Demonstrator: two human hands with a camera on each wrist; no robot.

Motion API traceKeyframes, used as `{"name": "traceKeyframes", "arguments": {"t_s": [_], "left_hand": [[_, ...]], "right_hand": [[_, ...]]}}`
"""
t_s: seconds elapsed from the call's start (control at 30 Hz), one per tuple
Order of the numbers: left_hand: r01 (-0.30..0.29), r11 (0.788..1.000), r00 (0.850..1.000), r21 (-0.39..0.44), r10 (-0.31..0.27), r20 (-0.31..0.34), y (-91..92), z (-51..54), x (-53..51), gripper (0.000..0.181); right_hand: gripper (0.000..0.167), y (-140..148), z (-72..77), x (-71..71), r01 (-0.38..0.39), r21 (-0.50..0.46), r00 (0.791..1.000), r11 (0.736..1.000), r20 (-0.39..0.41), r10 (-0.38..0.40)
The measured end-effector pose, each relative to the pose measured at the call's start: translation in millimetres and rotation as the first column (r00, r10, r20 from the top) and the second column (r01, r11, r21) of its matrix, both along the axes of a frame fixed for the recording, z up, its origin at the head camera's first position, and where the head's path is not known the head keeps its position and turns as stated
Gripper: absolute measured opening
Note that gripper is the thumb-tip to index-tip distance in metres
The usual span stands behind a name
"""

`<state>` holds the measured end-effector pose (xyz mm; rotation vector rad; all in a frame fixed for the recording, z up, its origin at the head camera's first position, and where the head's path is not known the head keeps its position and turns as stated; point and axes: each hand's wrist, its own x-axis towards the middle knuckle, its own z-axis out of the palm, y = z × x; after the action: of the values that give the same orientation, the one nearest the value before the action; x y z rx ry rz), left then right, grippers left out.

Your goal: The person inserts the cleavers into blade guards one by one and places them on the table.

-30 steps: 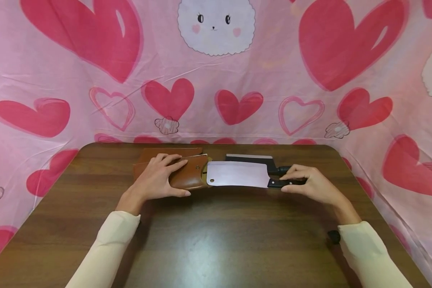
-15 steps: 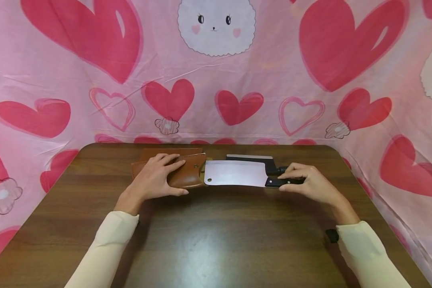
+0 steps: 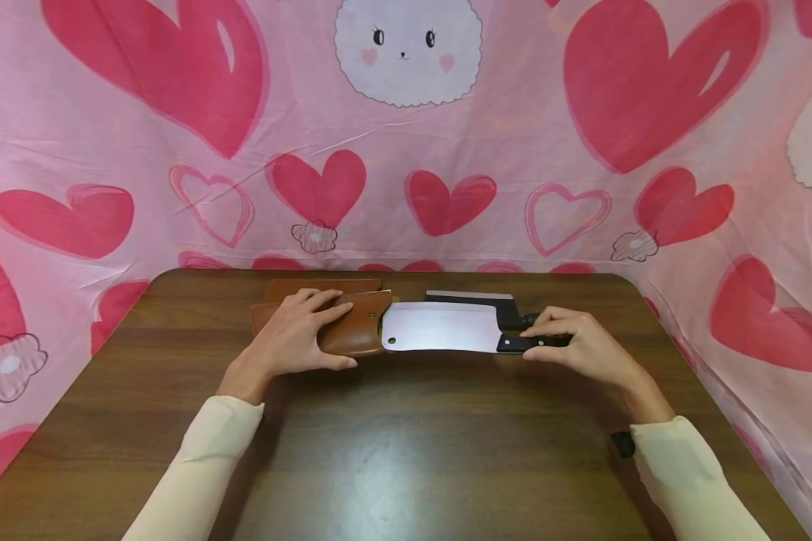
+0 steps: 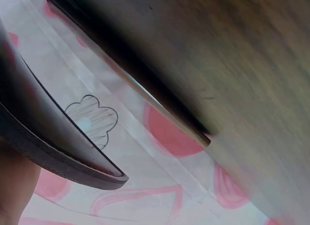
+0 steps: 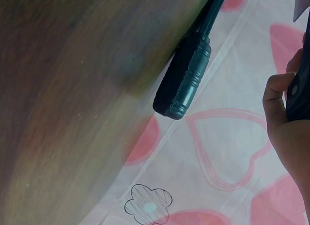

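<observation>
Toward the table's (image 3: 392, 436) far edge, the rear cover (image 3: 355, 285) is partly hidden behind the front cover (image 3: 359, 324) and left hand (image 3: 291, 330), while the cleaver (image 3: 440, 327) and right hand (image 3: 578, 338) block part of the black knife (image 3: 509, 308). Whether the cleaver's end touches the front cover's mouth cannot be told. The left wrist view's left edge crops the front cover, the right wrist view's right edge crops the cleaver and right hand, and the table's near edge falls outside the head view.

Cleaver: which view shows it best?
Head. The cleaver shows nearly whole, the right hand covering part of its handle. Right wrist catches only some handle and a blade corner; left wrist, none that I can make out.
</observation>
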<state>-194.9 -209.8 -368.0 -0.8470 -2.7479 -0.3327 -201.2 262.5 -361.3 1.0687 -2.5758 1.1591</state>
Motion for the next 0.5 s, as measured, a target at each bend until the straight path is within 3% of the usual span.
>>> {"name": "traceKeyframes", "arguments": {"t_s": [0.27, 0.5], "left_hand": [[0.01, 1.0, 1.0, 0.009, -0.011, 0.009, 5.7, -0.5, 0.6, 0.096], [0.015, 1.0, 1.0, 0.003, -0.015, 0.026, 8.7, 0.9, 1.3, 0.096]], "right_hand": [[0.027, -9, 1.3, -0.6, -0.006, -0.002, 1.0, 1.0, -0.019, 0.006], [0.028, -15, 1.8, -0.5, -0.013, 0.011, 1.0, 1.0, 0.017, 0.013]]}}
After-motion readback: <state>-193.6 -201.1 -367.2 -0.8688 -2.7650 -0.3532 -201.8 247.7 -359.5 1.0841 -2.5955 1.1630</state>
